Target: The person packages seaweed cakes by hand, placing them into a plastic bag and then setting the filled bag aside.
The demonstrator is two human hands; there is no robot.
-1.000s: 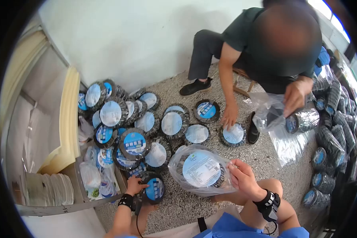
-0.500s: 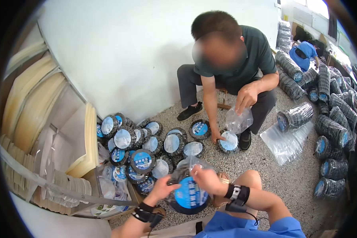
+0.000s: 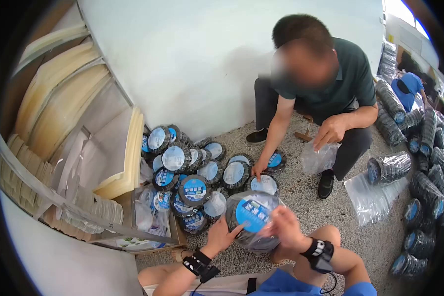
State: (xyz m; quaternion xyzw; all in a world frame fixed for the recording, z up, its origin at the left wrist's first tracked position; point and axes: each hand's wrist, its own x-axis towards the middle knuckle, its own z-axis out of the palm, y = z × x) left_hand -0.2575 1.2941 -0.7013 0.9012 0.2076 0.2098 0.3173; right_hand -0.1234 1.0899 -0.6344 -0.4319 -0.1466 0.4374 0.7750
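A round dark pack of dried seaweed (image 3: 252,215) with a blue label, in a clear plastic wrapping, is held up in front of my knees. My left hand (image 3: 222,235) is closed on its left edge, with the thumb lying over the front. At the pack's right side is my right hand (image 3: 287,231), its bent fingers smeared by motion against the wrapping. Whether they pinch the plastic cannot be made out. Many similar round packs (image 3: 194,190) lie piled on the floor just beyond my left hand.
A co-worker (image 3: 325,79) crouches opposite, one hand on a floor pack (image 3: 264,184), the other holding a clear bag (image 3: 318,158). Flat plastic bags (image 3: 370,200) and wrapped stacks (image 3: 424,192) lie right. A metal-framed shelf (image 3: 59,200) stands left. Another person (image 3: 408,90) bends far right.
My hands have raised the pack and tilted its label upward. My right hand has moved from the bag's top to the pack's right side. The view has shifted left.
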